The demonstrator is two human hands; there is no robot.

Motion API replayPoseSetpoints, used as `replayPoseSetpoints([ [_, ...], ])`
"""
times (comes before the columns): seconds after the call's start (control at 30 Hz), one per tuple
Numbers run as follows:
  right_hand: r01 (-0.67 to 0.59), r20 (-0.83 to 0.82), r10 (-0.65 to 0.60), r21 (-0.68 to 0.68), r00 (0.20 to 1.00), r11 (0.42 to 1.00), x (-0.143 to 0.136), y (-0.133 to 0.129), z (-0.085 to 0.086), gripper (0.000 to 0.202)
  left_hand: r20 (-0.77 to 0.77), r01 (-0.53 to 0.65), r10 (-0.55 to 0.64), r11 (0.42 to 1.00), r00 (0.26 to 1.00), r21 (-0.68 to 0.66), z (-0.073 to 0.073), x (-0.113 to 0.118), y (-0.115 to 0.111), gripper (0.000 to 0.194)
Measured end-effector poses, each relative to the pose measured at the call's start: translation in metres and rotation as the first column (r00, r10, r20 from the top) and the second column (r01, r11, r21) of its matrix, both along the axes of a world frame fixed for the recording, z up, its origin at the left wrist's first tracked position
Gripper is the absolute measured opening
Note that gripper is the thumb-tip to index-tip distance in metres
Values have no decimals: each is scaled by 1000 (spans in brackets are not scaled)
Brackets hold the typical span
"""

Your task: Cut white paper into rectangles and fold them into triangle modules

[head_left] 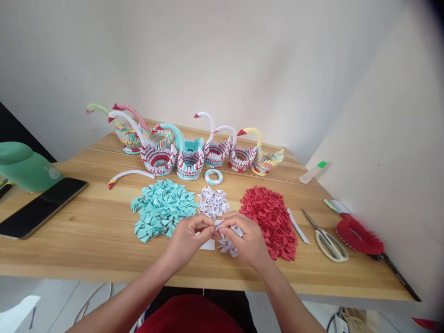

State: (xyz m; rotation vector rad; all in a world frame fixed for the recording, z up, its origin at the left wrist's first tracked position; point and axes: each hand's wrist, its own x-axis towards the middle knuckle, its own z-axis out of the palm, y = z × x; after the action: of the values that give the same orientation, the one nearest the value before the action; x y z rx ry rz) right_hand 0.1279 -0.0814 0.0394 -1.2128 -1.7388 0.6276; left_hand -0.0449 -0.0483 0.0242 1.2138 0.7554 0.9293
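Between my fingertips is a small piece of white paper (219, 224), partly folded and pinched from both sides. My left hand (189, 238) grips its left side, and my right hand (248, 240) grips its right. A flat white paper sheet (208, 245) lies below my left fingers. White folded paper pieces (229, 247) lie partly hidden under my right hand, and another white pile (213, 202) sits just beyond. To the left spreads a heap of turquoise folded pieces (164, 208); to the right is a heap of red ones (268, 219).
Several folded-paper swans (190, 164) stand along the back, with a paper ring (213, 176) and a loose white swan neck (132, 174) before them. At right lie scissors (326, 238), a glue bottle (313, 172) and a red bristly object (359, 233). A phone (43, 206) and green container (27, 166) are left.
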Motion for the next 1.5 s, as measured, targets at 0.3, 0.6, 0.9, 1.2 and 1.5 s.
replayPoseSetpoints([
  [0.3,46,-151,-73,-178,986,983,-6,8,-10,13,-125,-35,49,993,991,110,1,-4,1,11],
  [0.6,30,-66,-40,-149,997,988,-4,17,-7,14,-48,-41,42,999,998,20,-4,-4,9,10],
  [0.9,34,-212,-99,-292,972,956,-5,17,-13,19,-194,-70,125,961,973,268,-7,-5,6,15],
  [1.2,-83,-334,-25,-306,942,948,-2,17,-14,9,-150,-97,145,954,978,284,-9,-2,3,8],
  [1.5,-100,-326,-13,-327,945,940,0,12,-19,12,-308,-59,243,862,920,504,-3,-3,1,16],
])
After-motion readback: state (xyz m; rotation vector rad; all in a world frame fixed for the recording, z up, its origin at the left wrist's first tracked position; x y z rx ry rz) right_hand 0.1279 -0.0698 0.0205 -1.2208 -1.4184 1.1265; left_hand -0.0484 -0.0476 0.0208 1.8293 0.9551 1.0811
